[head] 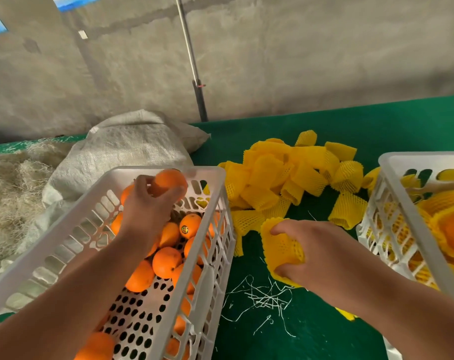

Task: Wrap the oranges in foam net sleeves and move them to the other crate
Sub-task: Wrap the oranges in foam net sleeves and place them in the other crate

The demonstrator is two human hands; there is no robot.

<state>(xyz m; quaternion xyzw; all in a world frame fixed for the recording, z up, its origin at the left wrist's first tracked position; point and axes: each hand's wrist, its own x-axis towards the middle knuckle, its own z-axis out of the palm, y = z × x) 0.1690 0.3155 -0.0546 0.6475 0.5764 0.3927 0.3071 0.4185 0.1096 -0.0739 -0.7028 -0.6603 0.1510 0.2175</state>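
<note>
My left hand (145, 203) grips an orange (168, 181) just above the far rim of the left crate (65, 224), more oranges (166, 258) lying below. My right hand (316, 253) pinches a sleeve (279, 245) over the desk (311, 333), between that crate and the right crate (392, 201), with the sleeve pile (285, 175) beyond.

Left hand (148, 203): forearm bare, reaching forward and up from lower left over the near white crate (166, 302), wrist straight. Fingers and thumb curled round an orange (170, 181), held above the crate's far end. Right hand (314, 253): forearm bare, entering from lower right, hand to the right of that crate, back of hand up. Thumb and fingers pinch a yellow foam sleeve (280, 246), bunching it.
</note>
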